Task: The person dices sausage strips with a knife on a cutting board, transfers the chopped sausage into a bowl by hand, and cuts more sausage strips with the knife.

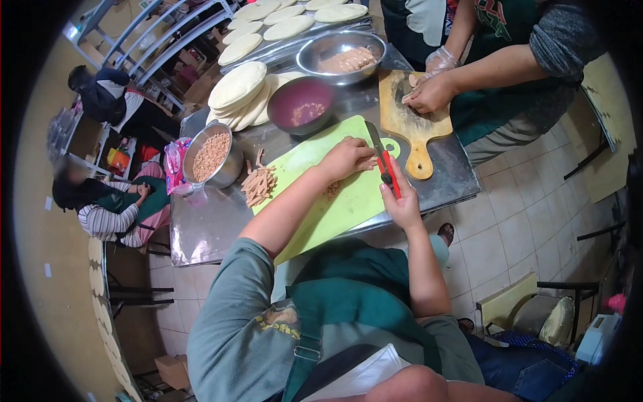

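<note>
The left hand (343, 159), fingers curled, pinned pale pinkish strips (371, 163); the right hand (403, 201) had its fingers closed round a red-handled knife (384, 163), blade dark and narrow.

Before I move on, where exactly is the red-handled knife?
In the head view, the red-handled knife is right of centre, in the right hand, at the right end of the green cutting board, just beside the left hand.
</note>
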`<state>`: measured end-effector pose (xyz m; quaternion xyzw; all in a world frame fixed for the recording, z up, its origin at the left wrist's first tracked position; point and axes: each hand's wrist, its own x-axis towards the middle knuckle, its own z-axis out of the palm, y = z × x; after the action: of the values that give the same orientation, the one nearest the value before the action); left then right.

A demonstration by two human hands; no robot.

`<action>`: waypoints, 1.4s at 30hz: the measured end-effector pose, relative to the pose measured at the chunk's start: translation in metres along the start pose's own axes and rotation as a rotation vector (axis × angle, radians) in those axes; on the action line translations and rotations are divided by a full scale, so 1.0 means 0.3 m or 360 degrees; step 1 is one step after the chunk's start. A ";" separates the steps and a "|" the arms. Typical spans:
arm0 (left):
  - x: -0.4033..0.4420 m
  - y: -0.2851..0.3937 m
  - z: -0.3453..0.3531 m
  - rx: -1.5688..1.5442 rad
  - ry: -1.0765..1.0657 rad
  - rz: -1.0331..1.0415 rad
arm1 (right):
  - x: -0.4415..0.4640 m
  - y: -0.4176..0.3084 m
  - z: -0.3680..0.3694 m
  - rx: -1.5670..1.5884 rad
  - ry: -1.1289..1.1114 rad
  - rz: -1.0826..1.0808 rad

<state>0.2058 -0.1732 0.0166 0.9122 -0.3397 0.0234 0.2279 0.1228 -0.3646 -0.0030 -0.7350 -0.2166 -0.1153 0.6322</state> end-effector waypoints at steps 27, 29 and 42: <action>-0.039 0.053 -0.080 -0.1575 0.0379 -0.0738 | -0.006 0.030 0.003 0.0186 -0.0035 0.0357; -0.089 0.061 -0.132 -0.1569 0.0355 -0.0780 | -0.006 0.038 0.003 0.0178 -0.0041 0.0338; -0.649 0.082 -0.173 -0.0987 0.0311 -0.1136 | 0.007 -0.233 0.060 -0.0415 -0.1099 0.0418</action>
<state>0.0466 -0.0485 0.0343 0.8544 0.0267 -0.0730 0.5137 0.0903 -0.3391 0.0562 -0.8262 -0.3042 0.1940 0.4327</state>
